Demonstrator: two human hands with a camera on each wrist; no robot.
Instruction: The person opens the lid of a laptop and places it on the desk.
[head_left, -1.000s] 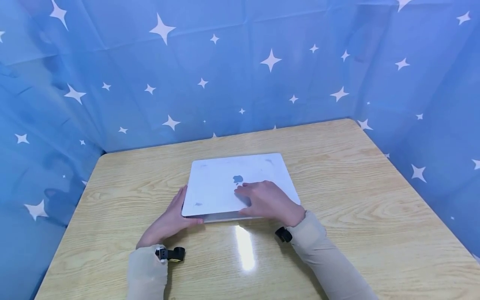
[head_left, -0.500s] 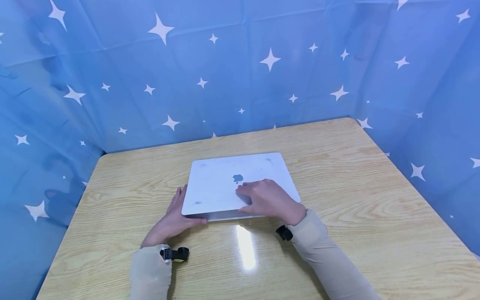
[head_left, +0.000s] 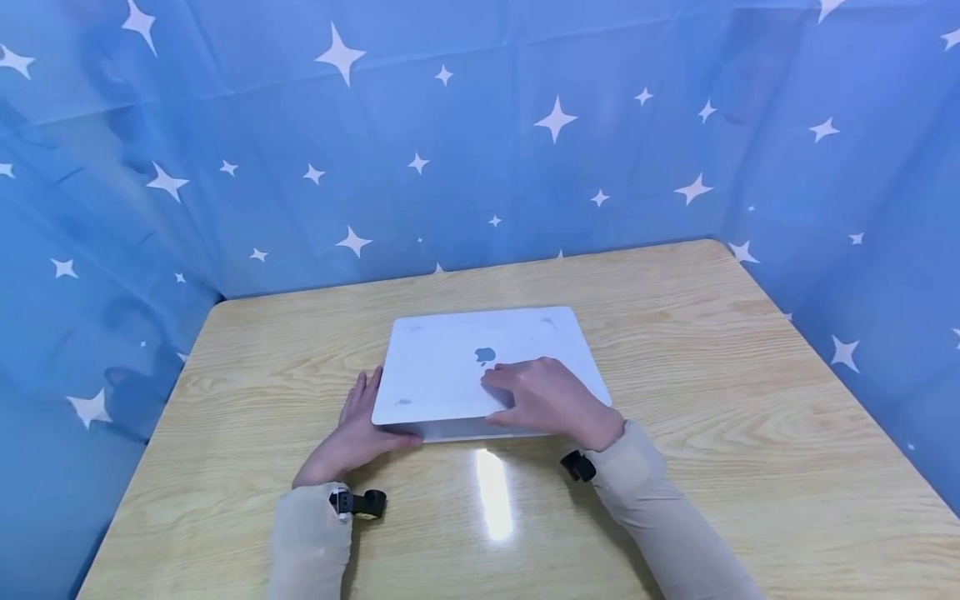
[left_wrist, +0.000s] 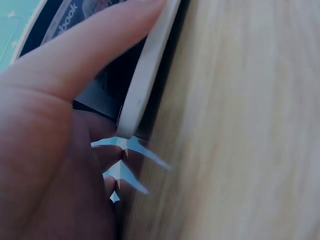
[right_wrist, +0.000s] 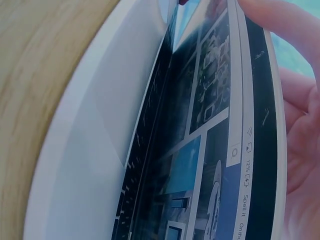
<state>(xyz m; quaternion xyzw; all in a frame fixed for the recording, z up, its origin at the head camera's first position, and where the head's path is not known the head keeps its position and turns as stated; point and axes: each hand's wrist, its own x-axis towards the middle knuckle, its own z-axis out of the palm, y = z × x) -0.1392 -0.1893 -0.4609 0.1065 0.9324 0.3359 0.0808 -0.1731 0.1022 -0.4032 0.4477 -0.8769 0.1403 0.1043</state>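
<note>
A silver laptop (head_left: pixel 435 367) with a dark apple logo lies on the table, its lid raised a little at the front. My left hand (head_left: pixel 356 437) holds the base's front left corner, thumb along the front edge and fingers by the left side. In the left wrist view the thumb crosses the pale base edge (left_wrist: pixel 142 75). The lid's front edge is pinched by my right hand (head_left: pixel 551 400), thumb under it and fingers on top. Inside the gap, in the right wrist view, the lit screen (right_wrist: pixel 202 150) shows pictures above the dark keyboard (right_wrist: pixel 145 130).
The wood-grain table (head_left: pixel 735 400) extends on all sides of the laptop. A blue curtain (head_left: pixel 480 125) with white stars hangs behind it and at both sides. Small black wrist cameras sit at the left cuff (head_left: pixel 367 504) and right cuff (head_left: pixel 577 466).
The lid's front edge has risen slightly, widening the gap. My left thumb has slid a little to the right along the base. The head view has shifted slightly.
</note>
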